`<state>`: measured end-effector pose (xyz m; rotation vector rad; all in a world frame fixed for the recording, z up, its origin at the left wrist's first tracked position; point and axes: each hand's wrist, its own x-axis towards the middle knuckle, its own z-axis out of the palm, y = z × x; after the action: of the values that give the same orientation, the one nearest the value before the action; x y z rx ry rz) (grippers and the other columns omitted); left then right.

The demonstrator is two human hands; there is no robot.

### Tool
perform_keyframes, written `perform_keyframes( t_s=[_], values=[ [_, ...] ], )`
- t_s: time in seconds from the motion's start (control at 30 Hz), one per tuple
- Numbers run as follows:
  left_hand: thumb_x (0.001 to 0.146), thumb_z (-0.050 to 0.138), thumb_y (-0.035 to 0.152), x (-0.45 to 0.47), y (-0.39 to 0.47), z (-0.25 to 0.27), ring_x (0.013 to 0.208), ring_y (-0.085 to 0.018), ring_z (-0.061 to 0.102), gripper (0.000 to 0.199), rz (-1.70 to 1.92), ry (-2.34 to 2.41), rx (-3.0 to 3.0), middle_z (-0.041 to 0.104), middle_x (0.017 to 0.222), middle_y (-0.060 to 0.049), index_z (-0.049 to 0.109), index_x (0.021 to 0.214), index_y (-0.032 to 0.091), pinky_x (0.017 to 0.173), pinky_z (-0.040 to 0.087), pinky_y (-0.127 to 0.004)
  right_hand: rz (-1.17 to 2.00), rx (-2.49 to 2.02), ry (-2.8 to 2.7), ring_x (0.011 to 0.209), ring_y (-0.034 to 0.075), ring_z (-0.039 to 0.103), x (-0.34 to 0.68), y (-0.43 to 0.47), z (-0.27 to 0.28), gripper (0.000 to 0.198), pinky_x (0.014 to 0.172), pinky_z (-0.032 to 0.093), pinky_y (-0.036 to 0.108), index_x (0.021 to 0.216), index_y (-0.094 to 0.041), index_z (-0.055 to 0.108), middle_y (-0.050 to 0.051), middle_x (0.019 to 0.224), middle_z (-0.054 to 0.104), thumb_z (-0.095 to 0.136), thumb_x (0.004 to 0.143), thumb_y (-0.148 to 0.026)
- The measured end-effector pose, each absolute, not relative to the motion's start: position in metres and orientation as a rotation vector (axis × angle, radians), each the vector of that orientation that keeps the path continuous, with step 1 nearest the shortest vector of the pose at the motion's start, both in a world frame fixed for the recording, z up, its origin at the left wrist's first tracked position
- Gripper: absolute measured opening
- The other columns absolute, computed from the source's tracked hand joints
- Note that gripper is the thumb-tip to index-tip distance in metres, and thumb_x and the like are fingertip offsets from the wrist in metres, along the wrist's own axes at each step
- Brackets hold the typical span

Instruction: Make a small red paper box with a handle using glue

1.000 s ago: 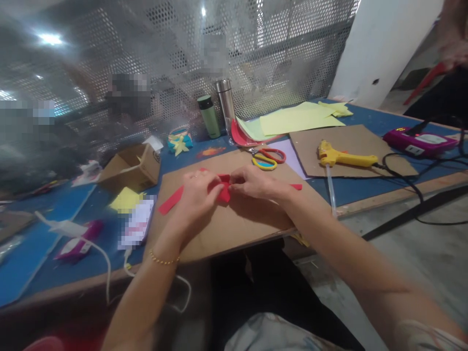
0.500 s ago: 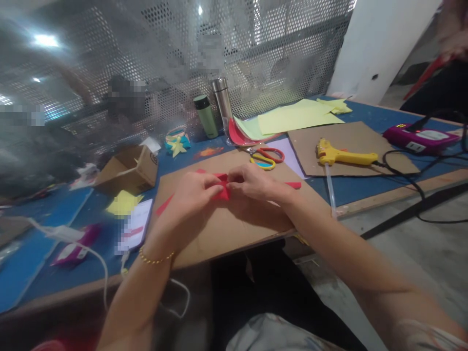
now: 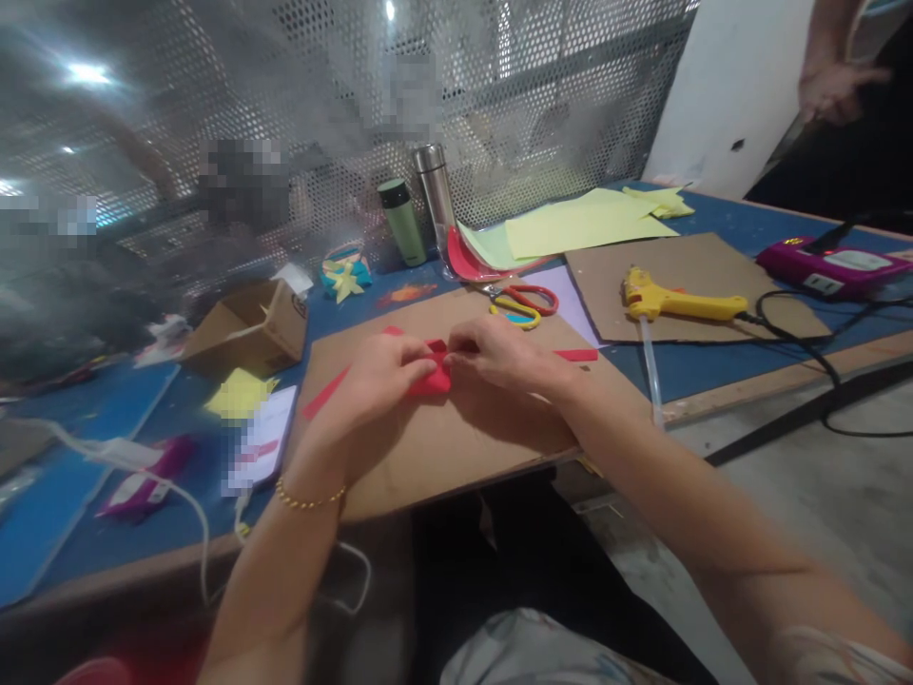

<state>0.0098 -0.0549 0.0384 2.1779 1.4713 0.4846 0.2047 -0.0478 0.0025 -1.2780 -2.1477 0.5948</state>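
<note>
A folded piece of red paper (image 3: 432, 382) is pinched between both hands over a cardboard sheet (image 3: 428, 457). My left hand (image 3: 381, 376) is closed on its left side, thumb and forefinger pressed together. My right hand (image 3: 492, 354) is closed too, with its fingertips at the paper's right edge. The fingers hide part of the folds. One red strip (image 3: 328, 392) lies left of my left hand, and another red strip (image 3: 576, 356) lies beyond my right wrist. Scissors (image 3: 519, 306) with red and yellow handles rest at the cardboard's far edge.
A yellow glue gun (image 3: 681, 303) lies on a second cardboard piece (image 3: 713, 262), its cord trailing right. A green bottle (image 3: 403, 226) and a steel flask (image 3: 434, 190) stand at the back. At left are a cardboard box (image 3: 249, 328) and a phone (image 3: 265, 438). A co-worker's hand (image 3: 834, 93) shows top right.
My hands stay nearly in place, still pinching the red paper, whose lower flap shows slightly more. The view has shifted a little. At the upper right, the other person's hand has moved up.
</note>
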Motion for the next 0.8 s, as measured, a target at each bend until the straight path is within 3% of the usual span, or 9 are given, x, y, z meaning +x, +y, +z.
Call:
perform_keyframes(
  t_s=[0.8],
  values=[
    [0.083, 0.059, 0.025, 0.015, -0.064, 0.036, 0.067, -0.018, 0.06, 0.021, 0.547, 1.507, 2.163, 0.07, 0.067, -0.005, 0.071, 0.066, 0.018, 0.062, 0.043, -0.031, 0.633, -1.235, -2.161, 0.067, 0.012, 0.046, 0.204, -0.048, 0.002, 0.015, 0.062, 0.027, 0.028, 0.075, -0.016, 0.067, -0.001, 0.068, 0.059, 0.066, 0.09, -0.016]
  ],
)
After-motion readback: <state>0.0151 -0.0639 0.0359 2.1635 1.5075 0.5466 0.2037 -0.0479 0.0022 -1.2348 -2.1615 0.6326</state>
